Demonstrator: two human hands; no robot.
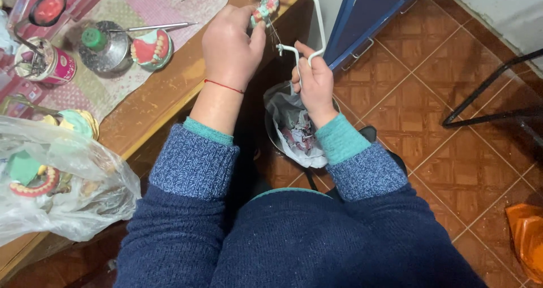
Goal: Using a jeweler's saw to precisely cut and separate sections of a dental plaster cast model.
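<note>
Beside wooden bench (169,90), white saw frame (313,16) stands upright.

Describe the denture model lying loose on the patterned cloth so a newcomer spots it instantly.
Start at the wooden bench, then the patterned cloth on it. Beside the round metal burner with a green cap lies the pink-gummed denture model on a pale green base, untouched by either hand.

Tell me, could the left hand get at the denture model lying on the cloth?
Probably not right now: the left hand is gripping another denture model at the table edge. The denture model on the cloth lies uncovered nearby.
</note>
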